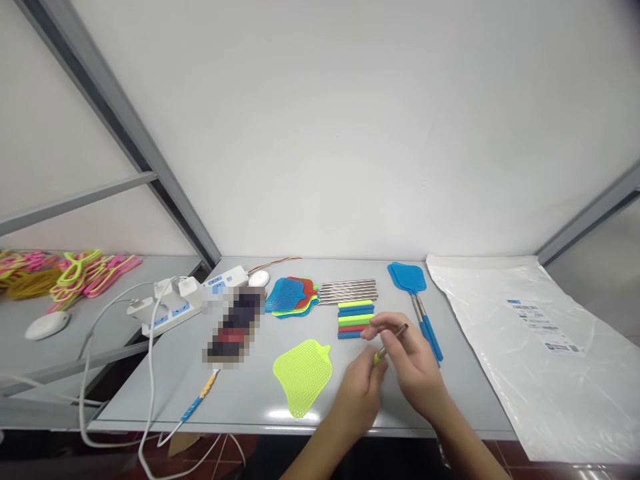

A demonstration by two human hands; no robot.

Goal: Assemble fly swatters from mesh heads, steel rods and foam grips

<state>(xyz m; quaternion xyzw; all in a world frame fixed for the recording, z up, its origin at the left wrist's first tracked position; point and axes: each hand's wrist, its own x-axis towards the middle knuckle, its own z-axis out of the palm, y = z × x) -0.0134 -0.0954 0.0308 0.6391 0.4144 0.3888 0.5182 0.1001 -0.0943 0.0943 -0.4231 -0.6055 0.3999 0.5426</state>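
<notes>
Wrapping around a yellow-green grip [377, 359] near the front of the table [240, 393], my left hand [359, 392] is closed, with a metal rod [395, 339] slanting up to the right from the grip. My right hand [417, 367] is half open, fingers curled, thumb against or just beside the rod — I can't tell whether it has hold. Left of my hands lies 1 yellow-green swatter head [303, 378]; just beyond them, a row of coloured grips [356, 320]. Farther back sit loose rods [349, 291] and stacked heads [287, 297]. On the right: 2 blue swatters [413, 277] — then a white package [540, 347].
</notes>
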